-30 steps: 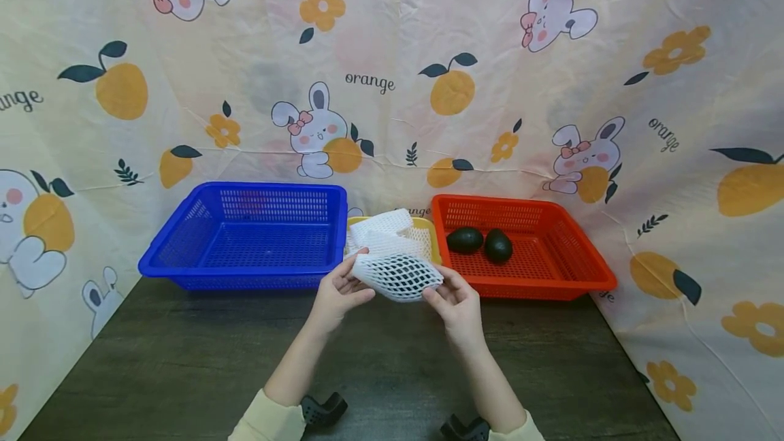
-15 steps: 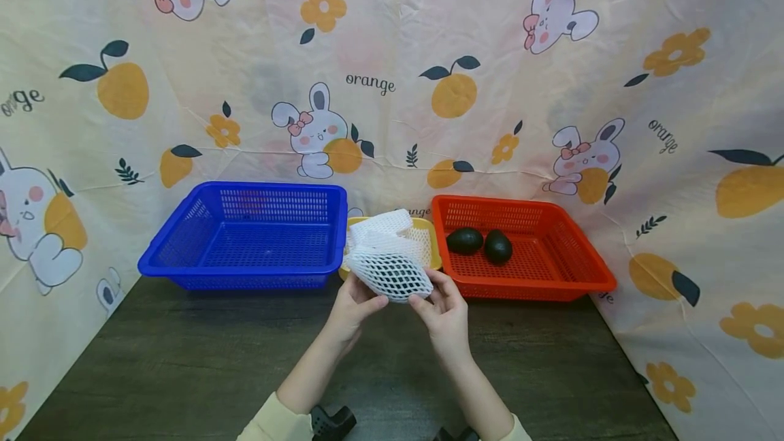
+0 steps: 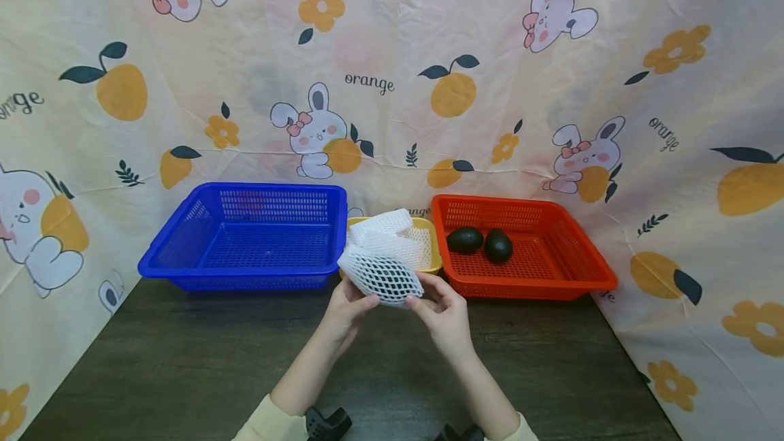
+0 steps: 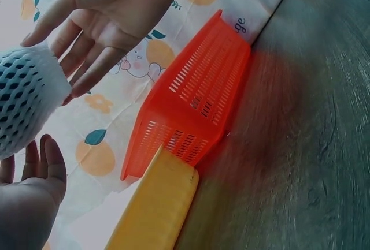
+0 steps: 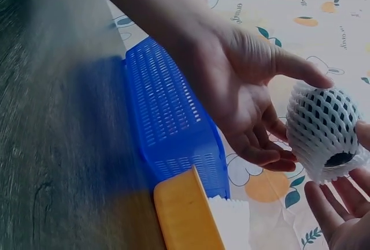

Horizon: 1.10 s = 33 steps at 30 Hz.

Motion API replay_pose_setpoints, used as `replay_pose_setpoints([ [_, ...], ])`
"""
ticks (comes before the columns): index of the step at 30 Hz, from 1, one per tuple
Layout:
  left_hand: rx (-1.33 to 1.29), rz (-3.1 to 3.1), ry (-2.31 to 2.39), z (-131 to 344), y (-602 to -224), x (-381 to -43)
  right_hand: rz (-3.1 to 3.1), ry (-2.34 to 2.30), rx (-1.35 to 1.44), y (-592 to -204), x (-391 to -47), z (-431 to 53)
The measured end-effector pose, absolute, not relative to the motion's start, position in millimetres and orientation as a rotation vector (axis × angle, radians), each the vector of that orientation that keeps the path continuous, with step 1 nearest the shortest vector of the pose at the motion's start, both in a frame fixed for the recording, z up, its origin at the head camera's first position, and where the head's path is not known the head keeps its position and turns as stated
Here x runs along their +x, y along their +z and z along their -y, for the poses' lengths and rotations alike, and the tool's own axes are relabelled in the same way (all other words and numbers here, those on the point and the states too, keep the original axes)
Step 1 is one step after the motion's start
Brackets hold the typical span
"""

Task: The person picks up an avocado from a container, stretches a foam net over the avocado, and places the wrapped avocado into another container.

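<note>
Work sits mid-table (image 3: 392,366), to the right of the blue basket (image 3: 245,273). First comes the left hand (image 3: 346,306), thumb and fingers gripping one end of a white net (image 3: 381,278). The net is held up off the surface, in front of the yellow tray (image 3: 436,260), where spare nets (image 3: 382,225) lie. Inside the gripped net sits a dark avocado (image 5: 338,159), its end showing through the mouth. The right hand (image 3: 445,306) pinches the other end, near that mouth. Farther right, the red basket (image 3: 533,286) holds two bare avocados, one (image 3: 465,240) lying crosswise, the other (image 3: 498,246) just beside it.

I judge the wrapping of this avocado nearly done: mesh covers most of it, and perhaps only the mouth needs straightening. The bare pair seems left to do, with nets at hand for them.

Wood grain runs through the table's dark top, faintly shiny toward the front. Cloth (image 3: 392,121) printed with rabbits, oranges and flowers rises behind and along both sides, creased in places, hiding whatever room lies beyond.
</note>
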<state>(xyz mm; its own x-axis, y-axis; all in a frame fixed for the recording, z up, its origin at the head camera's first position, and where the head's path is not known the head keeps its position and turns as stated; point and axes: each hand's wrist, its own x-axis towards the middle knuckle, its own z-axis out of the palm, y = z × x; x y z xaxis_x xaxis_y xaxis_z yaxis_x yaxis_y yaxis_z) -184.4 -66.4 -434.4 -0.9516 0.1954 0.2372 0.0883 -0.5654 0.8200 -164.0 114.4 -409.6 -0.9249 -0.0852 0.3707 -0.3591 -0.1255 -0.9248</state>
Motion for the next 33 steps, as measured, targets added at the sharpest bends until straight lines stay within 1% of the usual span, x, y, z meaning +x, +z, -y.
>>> replay_pose_setpoints([
  [6, 0.482, -1.461, 2.659, 69, -432, -185, 2.036, 2.006, 0.595, -408, -164, -120],
  [8, 0.470, -1.468, 2.659, 71, -431, -185, 2.063, 1.941, 0.615, -401, -161, -122],
  [14, 0.436, -1.485, 2.641, 76, -427, -186, 2.180, 1.749, 0.567, -383, -153, -133],
  [19, 0.388, -1.537, 2.606, 83, -423, -189, 2.195, 1.598, 0.529, -399, -169, -160],
  [25, 0.318, -1.600, 2.593, 97, -415, -193, 2.321, 1.278, 0.459, -412, -186, -196],
  [33, 0.227, -1.810, 2.469, 121, -401, -200, 2.405, 0.977, 0.519, -426, -199, -226],
])
